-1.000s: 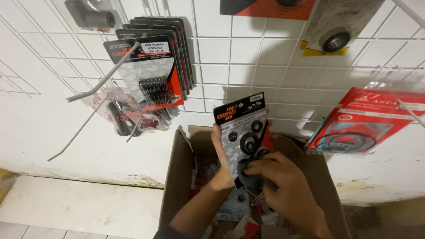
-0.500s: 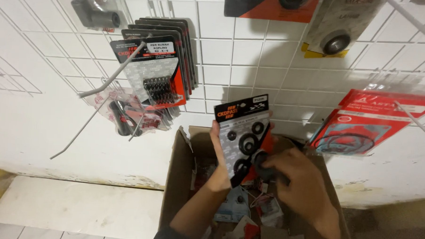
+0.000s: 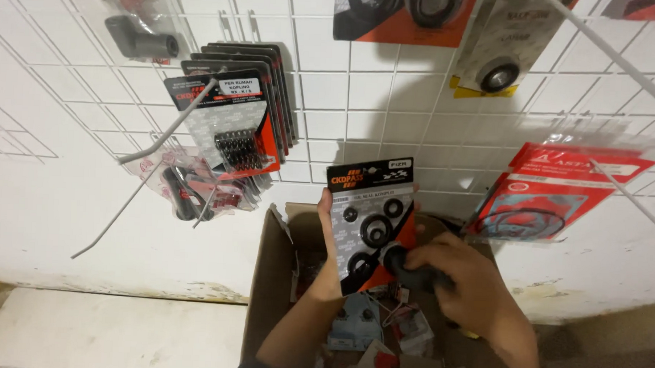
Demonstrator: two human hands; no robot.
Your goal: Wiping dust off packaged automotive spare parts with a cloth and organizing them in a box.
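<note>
The left hand (image 3: 330, 264) holds a flat card pack of black rubber rings (image 3: 372, 220) upright above an open cardboard box (image 3: 266, 291). Its fingers are clamped on the pack's left edge, the thumb showing along that edge and the rest hidden behind the card. The pack has a black top strip, a grey printed middle and an orange lower corner, with several round black rings of different sizes under clear plastic.

The right hand (image 3: 469, 298) is at the pack's lower right corner, its fingers curled shut around a small dark object (image 3: 411, 270) that touches or overlaps the pack there; what that object is cannot be told.

Inside the box, below both hands, lie more small packets (image 3: 380, 331), red, blue and clear, in a loose heap.

Behind the box a white wire grid (image 3: 330, 111) hangs on the white wall. On its hooks to the left hangs a stack of black-and-red packs with small springs (image 3: 231, 126), with clear bags of parts (image 3: 182, 186) just below. To the right hangs a red gasket pack (image 3: 552, 192), and above it a card with a round bearing (image 3: 495, 59).
</note>
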